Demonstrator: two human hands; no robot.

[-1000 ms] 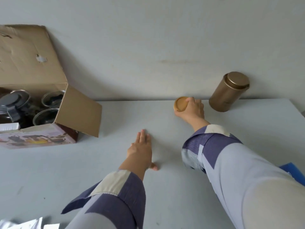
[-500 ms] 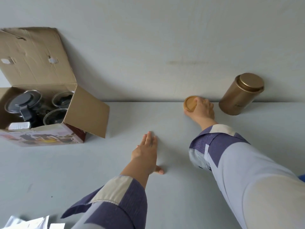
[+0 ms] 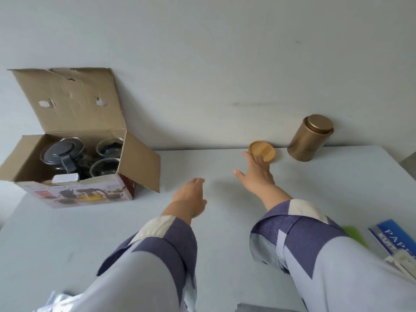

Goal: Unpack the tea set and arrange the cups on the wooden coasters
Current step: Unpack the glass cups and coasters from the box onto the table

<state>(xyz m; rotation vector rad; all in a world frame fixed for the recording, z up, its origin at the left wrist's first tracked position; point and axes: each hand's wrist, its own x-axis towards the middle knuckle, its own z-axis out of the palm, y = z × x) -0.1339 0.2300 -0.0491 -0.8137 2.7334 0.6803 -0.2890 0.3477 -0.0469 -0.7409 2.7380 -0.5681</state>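
A wooden coaster [image 3: 262, 151] lay flat on the white surface [image 3: 225, 221] in the upper right of the frame, against the wall and just left of a gold tin [image 3: 310, 138]. The right hand [image 3: 256, 174] was spread above the surface with its fingertips at the coaster's near edge; its grip was loose, fingers straight, holding nothing. The left hand [image 3: 191, 197], at the centre of the frame, also hung relaxed and empty.

The cardboard box [image 3: 74, 158] stood open at the left of the frame with a glass teapot [image 3: 62, 154] and two glass cups [image 3: 108, 158] inside, none unpacked.

The step in hand looked like setting out the coasters, with one placed. Next, judging by the layout, a hand would need to reach left into the box and lift a cup by its rim or wall, carefully, since glass is slippery and breakable, then carry it across to the coaster.
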